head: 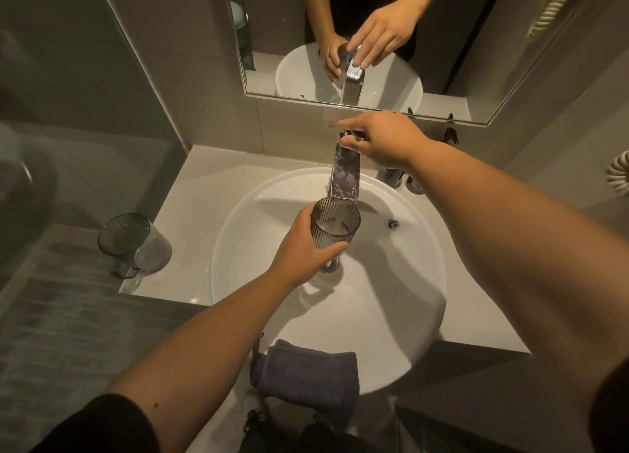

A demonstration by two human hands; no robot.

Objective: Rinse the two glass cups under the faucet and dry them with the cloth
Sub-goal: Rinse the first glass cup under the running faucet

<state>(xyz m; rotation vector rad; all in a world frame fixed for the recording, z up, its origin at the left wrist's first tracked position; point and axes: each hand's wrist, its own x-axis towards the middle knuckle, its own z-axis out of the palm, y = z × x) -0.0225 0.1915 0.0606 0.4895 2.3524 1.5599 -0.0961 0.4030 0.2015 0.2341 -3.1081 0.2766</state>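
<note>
My left hand grips a ribbed smoky glass cup upright over the white basin, its rim just under the spout of the chrome faucet. My right hand rests on the faucet's handle at the back, fingers closed around it. I cannot tell whether water is running. A second glass cup stands upright on the counter at the left, apart from both hands. A folded dark grey cloth hangs over the basin's near rim.
A mirror on the wall behind the faucet reflects both hands. Small chrome fittings stand on the counter right of the faucet. A coiled white cord hangs at the far right. The drain overflow sits in the basin's right side.
</note>
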